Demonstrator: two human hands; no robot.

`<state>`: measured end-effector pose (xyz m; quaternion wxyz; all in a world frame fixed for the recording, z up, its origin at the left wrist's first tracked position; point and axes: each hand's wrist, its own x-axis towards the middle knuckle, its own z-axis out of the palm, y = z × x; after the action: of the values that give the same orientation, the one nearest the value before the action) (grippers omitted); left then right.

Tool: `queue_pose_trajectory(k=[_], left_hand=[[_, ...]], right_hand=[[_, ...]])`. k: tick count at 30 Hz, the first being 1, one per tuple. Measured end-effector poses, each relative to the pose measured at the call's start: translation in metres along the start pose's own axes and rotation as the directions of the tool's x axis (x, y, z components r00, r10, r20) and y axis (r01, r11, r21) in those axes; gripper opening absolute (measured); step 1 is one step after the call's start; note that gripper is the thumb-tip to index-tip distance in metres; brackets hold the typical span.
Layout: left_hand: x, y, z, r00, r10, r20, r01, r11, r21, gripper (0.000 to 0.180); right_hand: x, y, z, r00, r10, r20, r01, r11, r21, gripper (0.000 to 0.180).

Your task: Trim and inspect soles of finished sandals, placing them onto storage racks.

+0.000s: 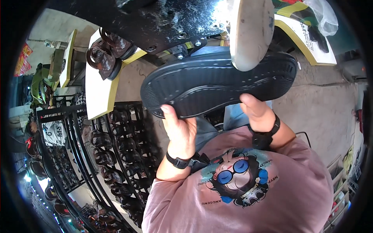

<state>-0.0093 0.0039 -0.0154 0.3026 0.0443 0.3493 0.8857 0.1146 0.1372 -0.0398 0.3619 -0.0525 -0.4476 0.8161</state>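
Both my hands hold up a black shoe sole (202, 91), its ridged tread toward me. My left hand (179, 130) grips the left end, thumb pressed on the lower edge. Toward the right, my right hand (259, 114) grips the same lower edge with its thumb on the tread. The other fingers of both hands are hidden behind the sole, as is any upper. A smooth whitish rounded machine part (250, 35) hangs down in front of the sole's upper right edge; whether they touch I cannot tell.
A dark, worn machine body (171, 23) with bolts spans the top. Brown sandals (107, 52) stand on a white, yellow-edged table (99, 95) at left. Below, black racks (74, 136) carry several dark sandals (128, 155). Another white board (307, 39) with yellow edging is at upper right.
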Motion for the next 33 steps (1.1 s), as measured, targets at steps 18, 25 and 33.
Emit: queue_pose_trajectory(k=[18, 25, 33], left_hand=[[0.068, 0.097, 0.089, 0.796, -0.441, 0.415, -0.384, 0.163, 0.909, 0.035], [0.043, 0.066, 0.05, 0.912, -0.195, 0.362, -0.115, 0.724, 0.68, 0.034], [0.011, 0.01, 0.034, 0.973, 0.011, 0.231, -0.054, 0.981, 0.184, 0.029]], right_hand=[[0.038, 0.043, 0.074, 0.988, -0.073, 0.136, 0.103, 0.967, -0.231, 0.043], [0.031, 0.029, 0.04, 0.961, -0.242, 0.134, 0.253, 0.576, -0.777, 0.076], [0.023, -0.023, 0.015, 0.955, -0.237, 0.178, 0.245, 0.294, -0.924, 0.072]])
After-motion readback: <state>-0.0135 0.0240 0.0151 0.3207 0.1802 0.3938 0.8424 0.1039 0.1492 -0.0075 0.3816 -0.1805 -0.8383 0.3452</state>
